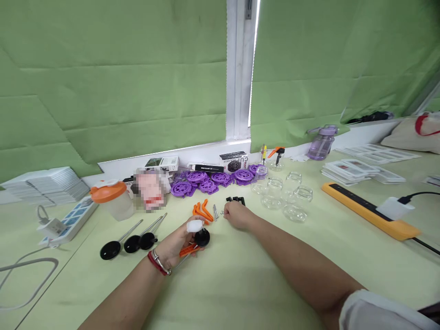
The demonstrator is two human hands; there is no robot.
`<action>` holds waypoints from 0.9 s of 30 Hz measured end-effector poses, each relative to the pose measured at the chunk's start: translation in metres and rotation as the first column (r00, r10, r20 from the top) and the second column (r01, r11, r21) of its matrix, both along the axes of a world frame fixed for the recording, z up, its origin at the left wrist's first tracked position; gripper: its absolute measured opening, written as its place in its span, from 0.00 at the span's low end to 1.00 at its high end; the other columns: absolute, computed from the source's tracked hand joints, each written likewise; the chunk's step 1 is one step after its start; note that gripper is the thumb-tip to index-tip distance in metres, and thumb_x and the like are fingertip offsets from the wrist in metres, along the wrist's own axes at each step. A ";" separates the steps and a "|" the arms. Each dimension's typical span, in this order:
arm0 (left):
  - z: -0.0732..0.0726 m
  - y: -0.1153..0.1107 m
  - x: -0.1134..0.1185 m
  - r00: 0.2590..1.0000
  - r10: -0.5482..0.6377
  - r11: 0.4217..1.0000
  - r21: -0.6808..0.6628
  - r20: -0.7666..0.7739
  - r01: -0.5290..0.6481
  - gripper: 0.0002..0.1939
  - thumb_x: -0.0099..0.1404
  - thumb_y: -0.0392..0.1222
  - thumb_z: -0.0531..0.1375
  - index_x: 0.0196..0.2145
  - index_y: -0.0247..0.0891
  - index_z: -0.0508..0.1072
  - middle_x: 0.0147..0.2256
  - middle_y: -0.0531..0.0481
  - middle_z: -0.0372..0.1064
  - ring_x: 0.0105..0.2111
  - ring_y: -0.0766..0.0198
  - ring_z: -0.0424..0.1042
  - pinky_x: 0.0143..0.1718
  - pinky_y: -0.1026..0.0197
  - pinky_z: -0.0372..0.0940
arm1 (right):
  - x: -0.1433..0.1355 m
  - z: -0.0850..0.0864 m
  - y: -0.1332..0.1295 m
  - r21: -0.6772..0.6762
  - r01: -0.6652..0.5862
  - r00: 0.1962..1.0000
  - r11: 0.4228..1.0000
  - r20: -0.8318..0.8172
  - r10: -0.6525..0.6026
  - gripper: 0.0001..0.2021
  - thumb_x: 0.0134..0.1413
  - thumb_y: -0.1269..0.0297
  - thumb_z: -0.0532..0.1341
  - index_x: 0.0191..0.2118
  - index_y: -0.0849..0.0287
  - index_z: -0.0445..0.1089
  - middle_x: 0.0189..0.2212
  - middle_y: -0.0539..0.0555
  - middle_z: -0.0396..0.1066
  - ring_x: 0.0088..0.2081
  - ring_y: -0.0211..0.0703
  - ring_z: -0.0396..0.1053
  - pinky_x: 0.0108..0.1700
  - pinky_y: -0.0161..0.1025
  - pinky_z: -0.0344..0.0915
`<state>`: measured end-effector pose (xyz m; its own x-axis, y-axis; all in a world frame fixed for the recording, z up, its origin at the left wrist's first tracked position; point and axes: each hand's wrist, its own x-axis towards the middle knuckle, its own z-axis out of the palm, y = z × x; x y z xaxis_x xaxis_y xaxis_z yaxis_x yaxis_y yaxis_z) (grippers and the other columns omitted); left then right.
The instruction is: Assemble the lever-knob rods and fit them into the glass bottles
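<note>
Assembly of small parts looks mid-way, going by what lies on the pale green table point(240, 284). Far left sit a power strip point(74, 217) and an orange-lidded cup point(115, 198); three black discs on metal rods point(129, 242) lie just in front. The left hand point(175, 247), a red bracelet at its wrist, is closed around a black disc piece point(202, 237) with an orange lever point(188, 250) under it, a rod trailing toward the wrist; a white wrap covers one fingertip. Loose orange levers point(202, 211) and metal pins point(215, 212) lie just beyond. The right hand point(237, 214) rests curled on the table beside the pins and small black clips point(235, 200); whether it pinches anything I cannot tell. Purple wheels point(206, 181), clear glass jars point(285, 195) and an orange bar point(367, 210) follow rightward. Picking up a pin would call for a fine fingertip pinch and steady alignment with the held piece.
</note>
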<state>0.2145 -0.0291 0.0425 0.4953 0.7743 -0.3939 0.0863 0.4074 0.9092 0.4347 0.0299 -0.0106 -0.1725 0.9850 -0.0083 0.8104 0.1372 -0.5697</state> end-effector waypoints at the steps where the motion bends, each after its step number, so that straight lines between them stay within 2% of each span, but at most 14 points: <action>1: 0.000 0.000 0.000 1.000 -0.006 1.000 -0.001 0.001 0.006 0.28 0.55 0.51 0.54 0.53 0.44 0.59 0.30 0.49 0.65 0.26 0.61 0.69 0.20 0.65 0.54 | 0.000 0.001 -0.001 0.011 -0.006 1.000 1.000 -0.007 0.006 0.03 0.47 0.71 0.60 0.27 0.62 0.70 0.28 0.56 0.72 0.29 0.40 0.67 0.27 0.33 0.54; 5: -0.001 0.001 0.000 1.000 -0.010 1.000 -0.010 0.005 0.010 0.29 0.56 0.51 0.53 0.55 0.43 0.57 0.30 0.49 0.65 0.26 0.61 0.69 0.20 0.65 0.53 | -0.004 0.007 -0.004 0.066 -0.039 0.997 0.997 -0.064 0.043 0.04 0.49 0.71 0.57 0.30 0.61 0.69 0.28 0.54 0.71 0.28 0.37 0.66 0.27 0.31 0.55; 8: 0.001 0.002 0.001 1.000 -0.007 1.000 -0.019 0.003 0.007 0.29 0.56 0.52 0.53 0.55 0.43 0.57 0.29 0.48 0.65 0.26 0.60 0.68 0.20 0.65 0.53 | -0.012 0.010 -0.006 0.013 -0.085 0.952 0.996 -0.294 0.085 0.05 0.49 0.72 0.57 0.33 0.61 0.69 0.26 0.51 0.70 0.23 0.34 0.66 0.25 0.30 0.58; 11: 0.003 0.003 0.002 1.000 -0.011 1.000 -0.021 -0.009 0.011 0.30 0.55 0.53 0.53 0.54 0.41 0.58 0.29 0.48 0.65 0.25 0.59 0.68 0.19 0.64 0.53 | -0.020 0.016 -0.011 -0.112 -0.196 0.770 0.974 -0.632 0.082 0.06 0.47 0.69 0.59 0.33 0.63 0.69 0.19 0.49 0.68 0.19 0.33 0.64 0.23 0.32 0.61; 14: 0.002 0.005 0.003 0.999 -0.016 1.000 -0.027 -0.030 0.015 0.29 0.54 0.53 0.54 0.52 0.40 0.60 0.30 0.47 0.66 0.25 0.59 0.68 0.19 0.64 0.53 | -0.025 0.024 -0.019 -0.132 -0.346 0.609 0.929 -0.785 0.115 0.11 0.43 0.63 0.64 0.33 0.65 0.71 0.16 0.49 0.68 0.19 0.36 0.66 0.24 0.35 0.64; 16: 0.001 0.006 0.003 0.999 -0.030 0.999 -0.025 -0.042 0.029 0.29 0.53 0.54 0.54 0.51 0.40 0.60 0.32 0.46 0.66 0.26 0.59 0.69 0.19 0.64 0.54 | -0.028 0.030 -0.024 -0.129 -0.422 0.562 0.897 -0.814 0.147 0.14 0.40 0.60 0.66 0.32 0.66 0.72 0.17 0.50 0.69 0.20 0.36 0.67 0.25 0.36 0.65; 18: 0.000 0.007 0.003 0.998 -0.038 0.999 -0.020 -0.053 0.037 0.29 0.53 0.54 0.54 0.50 0.40 0.60 0.33 0.46 0.67 0.26 0.60 0.69 0.19 0.64 0.55 | -0.029 0.035 -0.028 -0.131 -0.459 0.549 0.879 -0.820 0.165 0.15 0.39 0.59 0.67 0.31 0.66 0.73 0.17 0.50 0.69 0.20 0.37 0.67 0.25 0.36 0.65; 22: 0.000 0.008 0.003 0.997 -0.037 0.999 -0.009 -0.061 0.037 0.27 0.53 0.54 0.54 0.50 0.41 0.61 0.32 0.47 0.66 0.25 0.60 0.69 0.19 0.64 0.55 | -0.031 0.036 -0.030 -0.075 -0.432 0.552 0.899 -0.810 0.198 0.11 0.40 0.62 0.66 0.30 0.64 0.73 0.20 0.49 0.69 0.21 0.35 0.68 0.27 0.35 0.64; 27: -0.002 0.008 0.003 0.997 -0.008 1.000 0.005 -0.073 0.009 0.25 0.54 0.53 0.54 0.48 0.40 0.62 0.30 0.48 0.65 0.26 0.60 0.69 0.19 0.64 0.55 | -0.034 0.031 -0.029 0.051 -0.412 0.549 0.910 -0.783 0.293 0.05 0.40 0.69 0.66 0.28 0.61 0.74 0.26 0.49 0.70 0.28 0.35 0.66 0.34 0.35 0.64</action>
